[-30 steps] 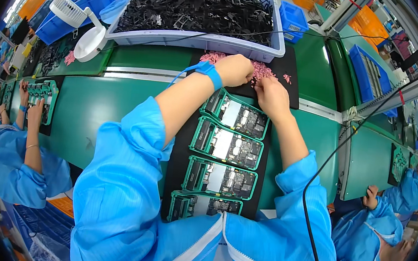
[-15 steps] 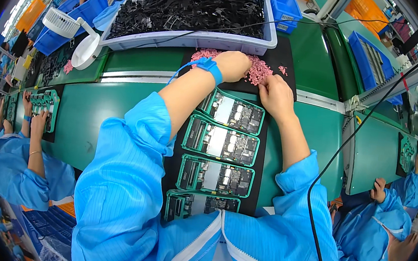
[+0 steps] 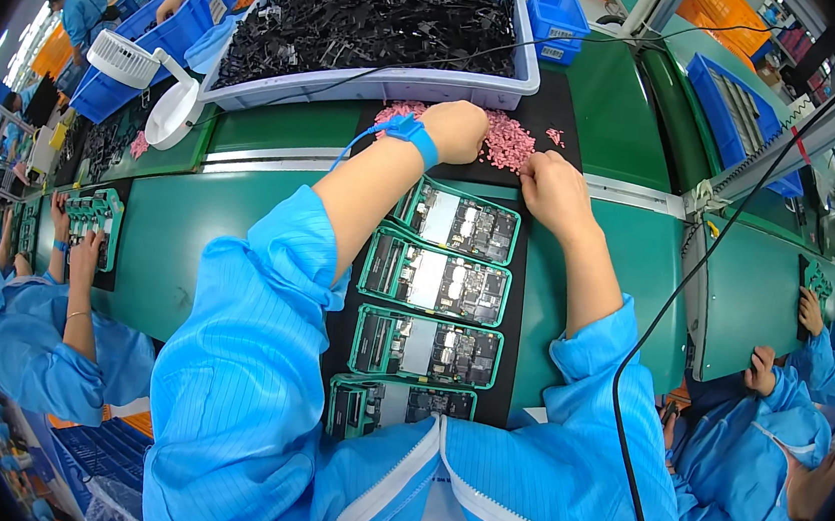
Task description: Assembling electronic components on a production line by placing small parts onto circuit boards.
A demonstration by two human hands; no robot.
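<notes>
A loose pile of small pink pieces [image 3: 509, 146] lies on a black mat. My left hand [image 3: 453, 131], with a blue strap at its wrist, is curled over the left part of the pile; its fingertips are mostly hidden. At the pile's right near edge, my right hand [image 3: 555, 188] has thumb and fingers pinched together, and anything between them is too small to make out. Below my hands, several opened phone-like devices with exposed circuit boards sit in green frames, one of them this green-framed device [image 3: 427, 348], in a column toward my body.
Beyond the pile stands a wide pale bin [image 3: 374, 84] heaped with black parts. A white fan [image 3: 123, 58] is at its left, small blue bins [image 3: 557, 23] at its right. A black cable [image 3: 653, 338] hangs across my right side. Co-workers sit on both sides.
The view has shifted slightly, moving the bin and pile a little left in the picture. My right hand has drawn slightly right, away from the pile; my left hand stays over it.
</notes>
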